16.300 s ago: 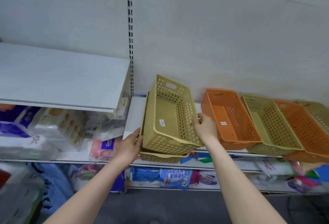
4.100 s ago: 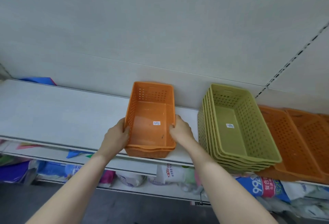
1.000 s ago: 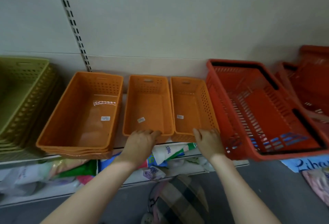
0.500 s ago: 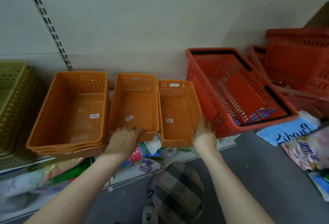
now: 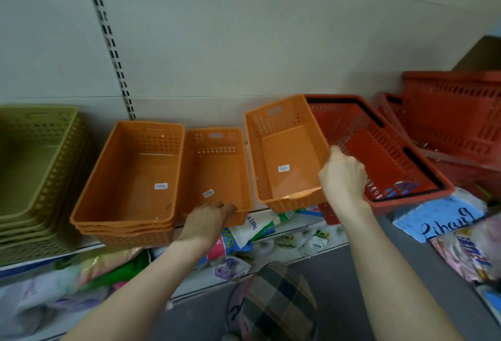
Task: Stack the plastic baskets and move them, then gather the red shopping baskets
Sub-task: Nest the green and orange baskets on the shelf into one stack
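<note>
My right hand (image 5: 343,178) grips the right wall of a small orange basket (image 5: 284,156) and holds it lifted and tilted above the shelf. My left hand (image 5: 208,218) holds the front rim of a second small orange basket (image 5: 217,172) that sits on the shelf. Left of it stands a stack of larger orange baskets (image 5: 127,183). A stack of green baskets (image 5: 35,178) is at the far left. A red shopping basket (image 5: 379,151) with black handles lies just right of my right hand, and more red shopping baskets (image 5: 455,121) stand behind it.
Below the shelf edge (image 5: 271,235) a lower shelf holds packaged goods (image 5: 244,235). A blue handwritten sign (image 5: 444,218) and packets (image 5: 469,254) lie at the lower right. A slotted upright (image 5: 108,39) runs up the grey back wall. The floor below is grey.
My right hand has lifted the right small orange basket off the shelf and tilted it up. My left hand has stayed on the front rim of the middle basket.
</note>
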A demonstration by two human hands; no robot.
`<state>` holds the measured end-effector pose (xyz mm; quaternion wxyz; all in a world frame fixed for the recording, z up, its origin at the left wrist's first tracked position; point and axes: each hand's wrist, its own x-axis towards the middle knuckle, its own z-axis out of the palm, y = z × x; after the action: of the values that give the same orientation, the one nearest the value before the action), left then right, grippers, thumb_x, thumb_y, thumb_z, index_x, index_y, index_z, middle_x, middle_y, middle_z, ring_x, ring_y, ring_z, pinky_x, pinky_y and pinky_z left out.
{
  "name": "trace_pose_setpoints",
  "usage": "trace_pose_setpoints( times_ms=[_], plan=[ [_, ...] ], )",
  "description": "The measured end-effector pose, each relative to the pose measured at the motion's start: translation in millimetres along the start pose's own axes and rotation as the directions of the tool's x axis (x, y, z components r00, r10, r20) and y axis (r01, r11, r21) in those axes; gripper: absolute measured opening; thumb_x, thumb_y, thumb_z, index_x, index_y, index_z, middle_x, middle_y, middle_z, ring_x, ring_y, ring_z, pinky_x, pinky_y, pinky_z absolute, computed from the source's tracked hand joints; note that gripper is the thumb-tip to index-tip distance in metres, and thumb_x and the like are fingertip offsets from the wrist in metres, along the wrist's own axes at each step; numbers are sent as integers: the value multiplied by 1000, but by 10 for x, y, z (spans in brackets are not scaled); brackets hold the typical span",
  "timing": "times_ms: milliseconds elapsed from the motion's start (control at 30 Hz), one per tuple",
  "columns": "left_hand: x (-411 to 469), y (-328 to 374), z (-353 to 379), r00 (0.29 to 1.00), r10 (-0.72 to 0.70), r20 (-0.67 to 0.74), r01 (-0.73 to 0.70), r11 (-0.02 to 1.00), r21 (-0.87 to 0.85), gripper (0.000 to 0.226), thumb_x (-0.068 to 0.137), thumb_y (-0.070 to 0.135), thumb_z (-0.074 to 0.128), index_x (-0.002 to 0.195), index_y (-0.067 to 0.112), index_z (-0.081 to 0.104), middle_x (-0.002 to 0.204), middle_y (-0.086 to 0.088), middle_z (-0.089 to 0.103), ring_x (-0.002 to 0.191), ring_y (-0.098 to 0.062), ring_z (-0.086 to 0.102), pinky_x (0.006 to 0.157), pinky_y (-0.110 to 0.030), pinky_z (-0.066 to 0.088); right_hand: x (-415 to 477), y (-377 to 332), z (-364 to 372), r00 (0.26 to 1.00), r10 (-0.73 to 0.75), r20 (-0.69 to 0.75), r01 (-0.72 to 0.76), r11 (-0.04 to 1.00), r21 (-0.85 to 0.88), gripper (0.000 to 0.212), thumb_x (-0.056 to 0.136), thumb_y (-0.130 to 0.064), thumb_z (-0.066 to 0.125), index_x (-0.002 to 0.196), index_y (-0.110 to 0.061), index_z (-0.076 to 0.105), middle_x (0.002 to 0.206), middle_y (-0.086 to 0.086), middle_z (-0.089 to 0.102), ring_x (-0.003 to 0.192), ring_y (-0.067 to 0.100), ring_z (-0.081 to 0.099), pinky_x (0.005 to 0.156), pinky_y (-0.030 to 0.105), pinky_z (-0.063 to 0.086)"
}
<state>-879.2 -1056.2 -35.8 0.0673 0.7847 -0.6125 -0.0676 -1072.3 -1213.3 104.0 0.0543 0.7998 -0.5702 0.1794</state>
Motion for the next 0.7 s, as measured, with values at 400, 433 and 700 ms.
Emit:
trace_pose_setpoints(
  times_ms=[400,433,700],
  plan=[
    [260,131,63,913,-248,-324,153,944,-293,52,92,18,62,141,12,48,142,-20,51,134,-41,45,109,-54,38,442,111,197,953,218,209,-301,737,605,25,93,-19,54,112,-16,70,105,12,73,102,34,65,90,45,52],
    [283,55,73,890,-358,-283,255,904,-342,63,93,19,61,149,9,34,150,-23,40,138,-41,39,111,-54,36,464,121,249,948,206,241,-314,724,615,25,93,-19,54,112,-17,70,102,10,73,99,32,65,89,44,52],
    [174,43,29,855,-517,37,321,472,-821,30,99,18,50,128,25,56,113,5,70,99,-10,66,89,-32,57,473,63,746,892,-60,449,-299,666,683,20,96,-15,51,97,-17,71,90,4,74,86,27,70,82,47,57]
  ],
)
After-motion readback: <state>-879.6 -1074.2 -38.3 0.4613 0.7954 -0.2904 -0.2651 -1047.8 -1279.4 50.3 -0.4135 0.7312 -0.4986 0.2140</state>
